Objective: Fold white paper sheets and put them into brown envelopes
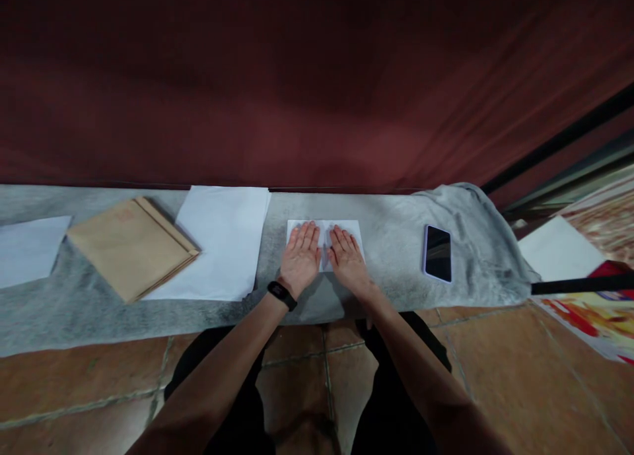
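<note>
A small piece of white paper lies on the grey cloth, with what looks like a crease or seam down its middle. Pressed flat on its left half is my left hand, fingers stretched out and pointing away from me. My right hand rests the same way on the right half, also flat. A narrow strip of the paper shows between the two hands, and its far edge shows beyond the fingertips. Both palms cover the rest of it. Neither hand grips anything.
Left of my hands lie a stack of white sheets, brown paper envelopes overlapping it, and another white sheet. A phone lies to the right on the grey cloth. A dark red curtain hangs directly behind.
</note>
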The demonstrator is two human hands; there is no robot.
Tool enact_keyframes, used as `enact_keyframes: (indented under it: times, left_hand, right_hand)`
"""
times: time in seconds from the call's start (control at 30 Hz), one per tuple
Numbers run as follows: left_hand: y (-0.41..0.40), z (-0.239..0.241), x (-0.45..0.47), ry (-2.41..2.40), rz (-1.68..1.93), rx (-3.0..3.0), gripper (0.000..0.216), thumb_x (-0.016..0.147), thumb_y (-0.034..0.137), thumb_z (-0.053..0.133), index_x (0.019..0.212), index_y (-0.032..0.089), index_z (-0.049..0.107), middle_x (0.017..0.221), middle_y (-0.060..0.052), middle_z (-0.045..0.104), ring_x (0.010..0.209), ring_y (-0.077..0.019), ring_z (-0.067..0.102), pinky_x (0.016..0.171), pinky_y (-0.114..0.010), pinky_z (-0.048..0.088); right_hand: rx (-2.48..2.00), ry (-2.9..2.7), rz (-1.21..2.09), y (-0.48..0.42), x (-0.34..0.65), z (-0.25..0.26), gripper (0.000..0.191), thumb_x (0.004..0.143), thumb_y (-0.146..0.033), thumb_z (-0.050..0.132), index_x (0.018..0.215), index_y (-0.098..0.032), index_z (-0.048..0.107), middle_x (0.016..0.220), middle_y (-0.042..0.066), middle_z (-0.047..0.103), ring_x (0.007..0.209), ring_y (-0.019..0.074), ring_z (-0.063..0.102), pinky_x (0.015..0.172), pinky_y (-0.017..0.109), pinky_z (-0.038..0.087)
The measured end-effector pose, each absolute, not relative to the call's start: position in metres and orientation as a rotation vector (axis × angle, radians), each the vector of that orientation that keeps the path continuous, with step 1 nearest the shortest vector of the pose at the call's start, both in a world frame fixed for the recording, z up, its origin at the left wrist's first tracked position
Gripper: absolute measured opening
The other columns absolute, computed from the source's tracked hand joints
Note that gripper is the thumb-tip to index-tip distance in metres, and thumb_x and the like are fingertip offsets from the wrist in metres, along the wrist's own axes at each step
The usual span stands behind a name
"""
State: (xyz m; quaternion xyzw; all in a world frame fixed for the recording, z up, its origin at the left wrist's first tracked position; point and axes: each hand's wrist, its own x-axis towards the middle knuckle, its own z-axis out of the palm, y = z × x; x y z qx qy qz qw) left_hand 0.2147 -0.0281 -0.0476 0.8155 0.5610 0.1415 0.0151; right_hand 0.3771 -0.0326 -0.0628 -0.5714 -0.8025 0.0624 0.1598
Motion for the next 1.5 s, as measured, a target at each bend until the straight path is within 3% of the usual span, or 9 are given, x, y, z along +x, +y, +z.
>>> enact_keyframes:
  times: [0.23,0.43,0.73,1.23,1.5]
  left_hand:
    - [-0.017,-0.054,0.228,1.666,0.418,2.487,0.057,0.101,0.03,0.027,0.152,0.008,0.04,0.16,-0.011,0.037,0.153,-0.0241,0.024,0.127,-0.046,0.016]
    - [-0.01,-0.063,0.231,1.747,0.466,2.448,0.058,0.102,0.034,0.027,0.155,0.011,0.034,0.161,-0.011,0.036,0.153,-0.023,0.024,0.126,-0.046,0.017]
    - [-0.008,-0.068,0.219,1.842,0.481,2.409,0.061,0.102,0.038,0.027,0.155,0.007,0.032,0.161,-0.015,0.033,0.153,-0.0247,0.024,0.125,-0.046,0.019]
    - [-0.031,-0.062,0.2,1.905,0.45,2.386,0.066,0.102,0.041,0.027,0.153,0.0,0.031,0.162,-0.021,0.029,0.153,-0.0303,0.022,0.125,-0.049,0.019]
    - [-0.061,-0.058,0.206,1.681,0.405,2.54,0.056,0.103,0.037,0.032,0.155,0.016,0.035,0.162,-0.009,0.033,0.153,-0.024,0.024,0.126,-0.046,0.02]
  right_hand:
    - [-1.67,-2.308,0.16,-0.026,0.371,-0.067,0.053,0.104,-0.025,0.028,0.154,-0.011,0.038,0.161,0.011,0.036,0.15,0.0231,0.03,0.125,0.045,0.021]
    - [-1.728,-2.257,0.094,-0.019,0.372,-0.068,0.053,0.104,-0.027,0.029,0.155,-0.013,0.036,0.161,0.01,0.035,0.15,0.0253,0.03,0.123,0.048,0.022]
    - [-1.826,-2.171,0.023,-0.015,0.381,-0.071,0.059,0.106,-0.04,0.033,0.154,-0.006,0.035,0.16,0.017,0.035,0.148,0.0289,0.034,0.122,0.048,0.024]
    - [-1.855,-2.116,-0.013,-0.023,0.408,-0.076,0.062,0.106,-0.043,0.032,0.154,-0.004,0.034,0.159,0.02,0.037,0.148,0.0313,0.033,0.121,0.051,0.025]
    - [-1.881,-2.093,-0.014,-0.028,0.406,-0.075,0.061,0.106,-0.041,0.032,0.154,-0.004,0.034,0.158,0.021,0.037,0.149,0.0315,0.032,0.121,0.052,0.023]
